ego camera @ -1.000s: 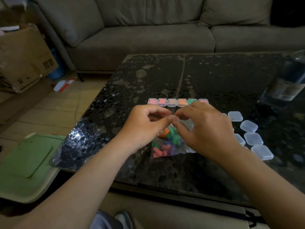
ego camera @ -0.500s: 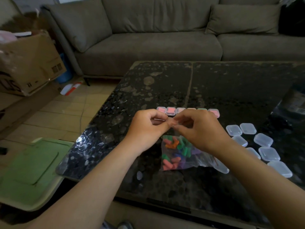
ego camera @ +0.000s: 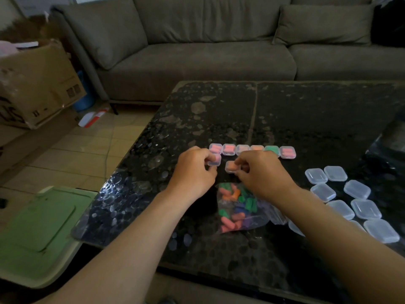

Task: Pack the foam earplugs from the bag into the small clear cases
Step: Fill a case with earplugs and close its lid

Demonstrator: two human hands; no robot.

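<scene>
Six filled cases (ego camera: 229, 149) in row; left hand (ego camera: 194, 172) pinches pink case (ego camera: 214, 160), right hand (ego camera: 263, 174) orange case (ego camera: 231, 167); bag (ego camera: 237, 207), empty cases (ego camera: 357, 189) remain.

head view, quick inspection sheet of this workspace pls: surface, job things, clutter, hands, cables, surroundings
Surface: glossy black speckled table, glare on its near left corner.
Job's things: bag of mixed-colour earplugs lies between the forearms; row of six filled cases behind the hands; empty closed cases clustered at right.
Clutter: dim object at the table's right edge, too dark to identify.
Hands: left hand pinches a pink-filled case in its fingers; right hand pinches an orange-filled case; the two cases are apart.
Cables: nothing seen.
Surroundings: grey sofa behind, cardboard box at left, green plastic piece on the floor.
</scene>
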